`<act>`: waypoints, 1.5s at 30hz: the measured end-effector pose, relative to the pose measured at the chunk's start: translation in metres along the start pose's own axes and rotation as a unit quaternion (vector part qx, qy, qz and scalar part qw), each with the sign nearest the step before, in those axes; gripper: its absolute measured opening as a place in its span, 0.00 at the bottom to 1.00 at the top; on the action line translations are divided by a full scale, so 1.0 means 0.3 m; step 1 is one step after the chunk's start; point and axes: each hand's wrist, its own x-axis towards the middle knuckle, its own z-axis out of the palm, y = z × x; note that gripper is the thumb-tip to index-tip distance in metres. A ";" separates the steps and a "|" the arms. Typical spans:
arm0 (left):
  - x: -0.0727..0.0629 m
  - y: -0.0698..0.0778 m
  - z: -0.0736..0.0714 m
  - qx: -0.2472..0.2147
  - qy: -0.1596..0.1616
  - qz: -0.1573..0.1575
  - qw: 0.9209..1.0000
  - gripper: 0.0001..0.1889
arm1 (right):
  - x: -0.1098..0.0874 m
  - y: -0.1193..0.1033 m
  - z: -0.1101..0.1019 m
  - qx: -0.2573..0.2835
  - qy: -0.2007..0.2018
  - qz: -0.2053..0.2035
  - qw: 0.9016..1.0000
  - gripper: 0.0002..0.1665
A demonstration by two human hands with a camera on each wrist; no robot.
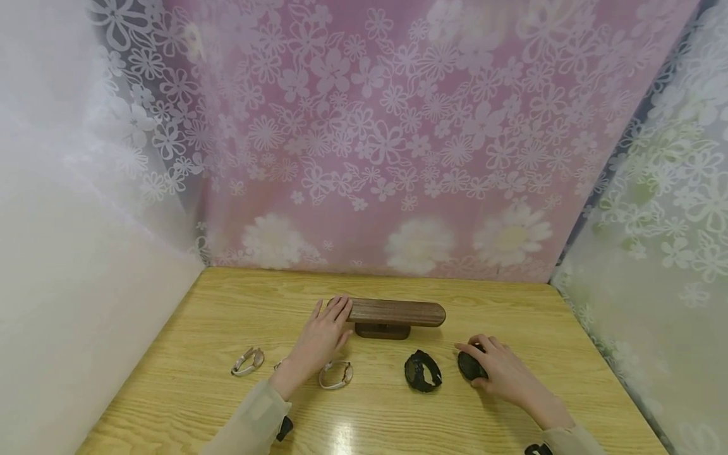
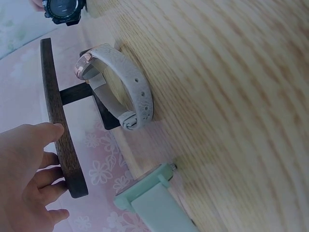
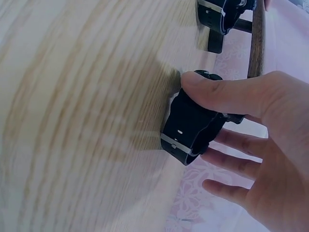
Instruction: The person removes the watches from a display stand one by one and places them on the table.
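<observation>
My left hand (image 1: 320, 338) lies over the left end of a dark wooden T-shaped display stand (image 1: 398, 312), fingers across its top and thumb against the near side. My right hand (image 1: 503, 371) grips a black wristwatch (image 3: 193, 123) on the table, thumb on one side and fingers on the other. Left of it stands another black wristwatch (image 1: 422, 371), its strap looped. Near my left wrist is a watch with a pale strap (image 1: 335, 375). A mint-green watch (image 2: 157, 203) shows in the left wrist view, mostly hidden by my arm in the head view.
A slim pale-strapped watch (image 1: 248, 362) sits farther left on the wooden table (image 1: 483, 303). Floral curtains surround the table, pink at the back (image 1: 370, 158) and whitish at both sides.
</observation>
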 end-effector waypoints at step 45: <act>-0.028 -0.013 0.010 -0.032 -0.015 0.002 0.999 0.36 | 0.070 -0.039 0.025 0.022 0.149 0.001 0.989 0.25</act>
